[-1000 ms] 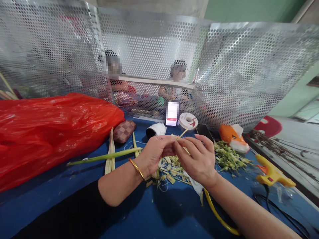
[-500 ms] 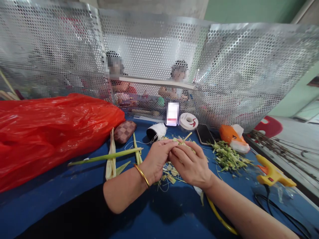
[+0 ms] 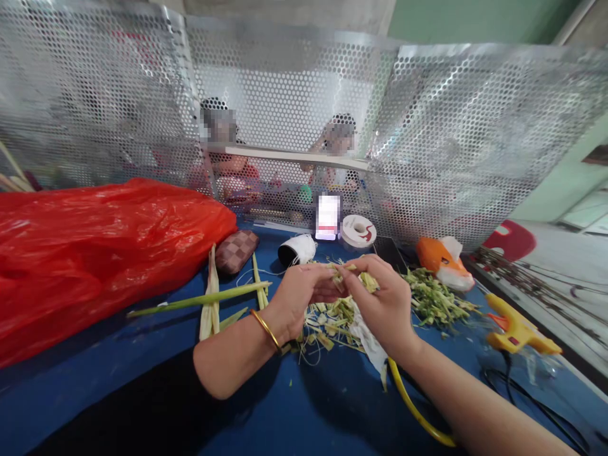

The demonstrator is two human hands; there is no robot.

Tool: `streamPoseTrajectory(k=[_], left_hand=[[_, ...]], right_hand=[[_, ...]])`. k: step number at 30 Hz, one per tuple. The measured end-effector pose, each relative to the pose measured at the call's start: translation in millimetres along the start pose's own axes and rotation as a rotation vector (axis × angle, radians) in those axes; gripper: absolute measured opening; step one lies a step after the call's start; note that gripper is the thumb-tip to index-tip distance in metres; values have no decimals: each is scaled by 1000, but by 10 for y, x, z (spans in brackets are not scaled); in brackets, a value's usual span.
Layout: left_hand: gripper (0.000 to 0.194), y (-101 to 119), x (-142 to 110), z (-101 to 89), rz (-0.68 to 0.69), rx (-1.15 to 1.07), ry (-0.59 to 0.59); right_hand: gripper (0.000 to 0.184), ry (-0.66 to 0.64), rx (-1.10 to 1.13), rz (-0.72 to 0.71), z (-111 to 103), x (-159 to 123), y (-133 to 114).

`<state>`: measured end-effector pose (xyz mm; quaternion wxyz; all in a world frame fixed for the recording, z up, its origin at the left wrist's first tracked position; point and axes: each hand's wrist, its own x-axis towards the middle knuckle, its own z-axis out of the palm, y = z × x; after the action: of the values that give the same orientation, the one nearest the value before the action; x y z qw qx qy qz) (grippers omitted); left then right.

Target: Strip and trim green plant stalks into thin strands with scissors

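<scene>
My left hand point(image 3: 301, 297), with a gold bangle at its wrist, holds a small pale-green leaf piece point(image 3: 338, 277) between thumb and fingers. From the other side, the thumb and forefinger of my right hand point(image 3: 384, 301) pinch the same piece, which they partly cover. Beneath both hands lie pale plant scraps point(image 3: 327, 326) and fine threads. A crumpled white sheet point(image 3: 369, 339) pokes out under my right hand. To the left, a long green leaf point(image 3: 204, 299) lies across dry husk strips point(image 3: 209, 316).
A red plastic bag point(image 3: 104, 253) and checkered pouch point(image 3: 236, 252) lie left. Behind my hands stand a white cup-shaped item point(image 3: 298, 249), lit phone point(image 3: 327, 216) and ribbon spool point(image 3: 358, 232). Shredded leaves point(image 3: 437, 297), a tissue pack point(image 3: 444, 263) and yellow glue gun point(image 3: 517, 329) lie right.
My right hand has turned and drawn back to the right, from lying over my left fingers to pinching with thumb and forefinger. More of the scraps and white sheet shows.
</scene>
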<state>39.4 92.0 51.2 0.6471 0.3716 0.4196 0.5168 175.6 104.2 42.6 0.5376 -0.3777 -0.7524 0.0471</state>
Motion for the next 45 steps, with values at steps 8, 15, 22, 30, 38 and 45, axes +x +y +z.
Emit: streamPoseTrajectory(k=[8,15,22,30,38,45], left_hand=[[17,45,23,-49,31,56,-6],[12,134,33,-75,30,26,-20],[10,163,46,-113,-105,-59,-35],[11,254,84,-169,-318,-260,37],[6,226,102,-183,-427,-260,19],[10,190,97,-142,-509,-349,50]], right_hand=[[7,-46,129,315,-14,53,23],[8,-142,98,194,-34,46,50],[8,-222,-33,124,-11,30,85],[29,-210,-495,-688,-157,163,256],[17,-33,-500,-826,-154,120,285],[15,-22,-531,-900,-156,60,326]])
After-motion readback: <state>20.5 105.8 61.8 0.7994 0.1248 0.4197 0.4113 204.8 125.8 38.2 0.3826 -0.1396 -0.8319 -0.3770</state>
